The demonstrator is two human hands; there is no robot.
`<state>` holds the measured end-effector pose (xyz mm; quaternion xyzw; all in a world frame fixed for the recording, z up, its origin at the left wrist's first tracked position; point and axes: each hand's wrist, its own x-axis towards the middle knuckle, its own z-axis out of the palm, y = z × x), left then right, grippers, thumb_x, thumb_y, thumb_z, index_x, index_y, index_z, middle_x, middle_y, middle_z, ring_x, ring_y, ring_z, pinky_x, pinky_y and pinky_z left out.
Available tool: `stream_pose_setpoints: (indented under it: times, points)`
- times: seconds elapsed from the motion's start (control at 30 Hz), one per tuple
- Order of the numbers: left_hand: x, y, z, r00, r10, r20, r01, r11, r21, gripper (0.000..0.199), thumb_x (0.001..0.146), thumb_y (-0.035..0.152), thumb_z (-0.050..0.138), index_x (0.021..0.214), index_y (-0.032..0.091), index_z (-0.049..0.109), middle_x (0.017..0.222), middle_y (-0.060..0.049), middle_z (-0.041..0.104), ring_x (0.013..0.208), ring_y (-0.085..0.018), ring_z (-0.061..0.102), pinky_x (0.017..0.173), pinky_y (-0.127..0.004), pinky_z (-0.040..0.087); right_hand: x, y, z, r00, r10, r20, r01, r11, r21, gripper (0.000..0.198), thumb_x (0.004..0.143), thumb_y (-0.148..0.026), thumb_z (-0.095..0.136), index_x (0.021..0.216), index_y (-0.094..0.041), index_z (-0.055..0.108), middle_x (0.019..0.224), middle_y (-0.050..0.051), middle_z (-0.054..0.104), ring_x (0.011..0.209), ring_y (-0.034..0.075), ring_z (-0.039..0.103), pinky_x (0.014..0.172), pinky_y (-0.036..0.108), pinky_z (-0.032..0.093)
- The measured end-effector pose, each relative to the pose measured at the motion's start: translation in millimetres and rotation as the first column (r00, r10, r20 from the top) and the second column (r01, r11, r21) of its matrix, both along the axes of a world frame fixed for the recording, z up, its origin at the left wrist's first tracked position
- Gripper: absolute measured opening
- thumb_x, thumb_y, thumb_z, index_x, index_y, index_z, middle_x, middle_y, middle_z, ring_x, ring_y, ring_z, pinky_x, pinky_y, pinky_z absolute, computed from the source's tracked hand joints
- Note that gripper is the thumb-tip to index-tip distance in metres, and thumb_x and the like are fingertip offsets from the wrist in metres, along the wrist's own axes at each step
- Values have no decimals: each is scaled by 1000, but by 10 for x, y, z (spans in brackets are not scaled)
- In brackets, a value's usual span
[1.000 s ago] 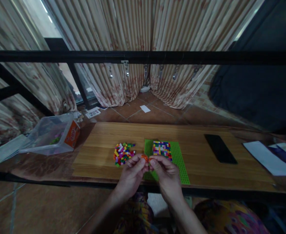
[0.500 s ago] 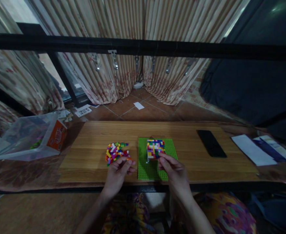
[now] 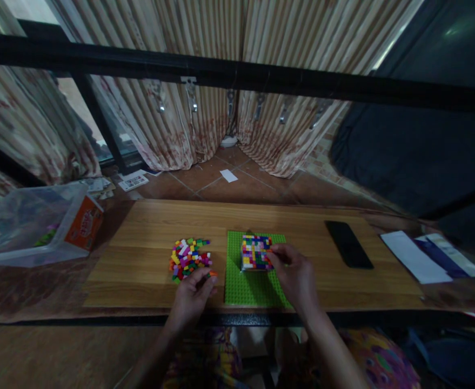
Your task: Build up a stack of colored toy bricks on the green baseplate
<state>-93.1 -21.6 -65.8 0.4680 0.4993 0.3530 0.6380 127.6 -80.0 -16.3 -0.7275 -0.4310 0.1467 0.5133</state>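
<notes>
A block of small multicoloured building bricks [image 3: 255, 252] stands on the green baseplate [image 3: 245, 289], toward its far side. My right hand [image 3: 296, 270] reaches over the block's right edge, its fingertips pinched there on what looks like a small orange-red brick, partly hidden by the fingers. To the left, my left hand [image 3: 192, 294] pinches a small orange brick [image 3: 212, 274] between thumb and fingers. Just beyond that hand lies a loose pile of mixed-colour bricks [image 3: 188, 254] on the wooden board.
A black phone [image 3: 348, 244] lies on the wooden board [image 3: 140, 227] at the right, with papers [image 3: 415, 256] past it. A clear plastic box [image 3: 22, 254] with an orange label sits at the far left. A dark bar [image 3: 237, 70] crosses in front of the curtains.
My right hand has moved from the block's near right corner up along its right side, fingertips now over its edge. The left hand stays near the pile, still pinching orange. The view shifted slightly.
</notes>
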Motion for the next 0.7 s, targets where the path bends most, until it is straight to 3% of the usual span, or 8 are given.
stream_pose_setpoints:
  times: [0.17,0.33,0.5,0.7]
  points:
    - [-14,-21,-19,999,-24,-29,25,999,25,35,63,46,76,83,18,69,85,-2,69,67,-16,62,59,-27,54,-20,151,-3,956,138,260,-138,990,-18,16,86,-28,54,82,-22,69,84,5,69,80,19,64,75,31,49]
    - [-44,-32,-52,996,-74,-49,78,993,85,29,70,43,71,87,20,70,79,-1,67,67,-16,62,62,-27,54,-12,218,-132,913,130,387,-130,991,-26,19,88,-27,53,83,-23,71,91,6,69,90,22,59,83,35,47]
    - [-70,-27,-111,989,-121,-89,132,982,132,23,76,41,66,89,22,69,77,0,65,67,-15,61,63,-26,52,19,230,-218,921,51,387,-54,999,-4,19,87,-30,56,81,-24,74,92,7,65,94,23,56,86,38,46]
    - [-76,-32,-130,988,-127,-91,139,980,146,23,77,41,65,88,21,69,78,0,65,68,-15,59,64,-25,51,56,242,-295,971,-3,238,-5,999,33,15,81,-32,63,81,-24,75,101,8,61,98,22,57,87,37,45]
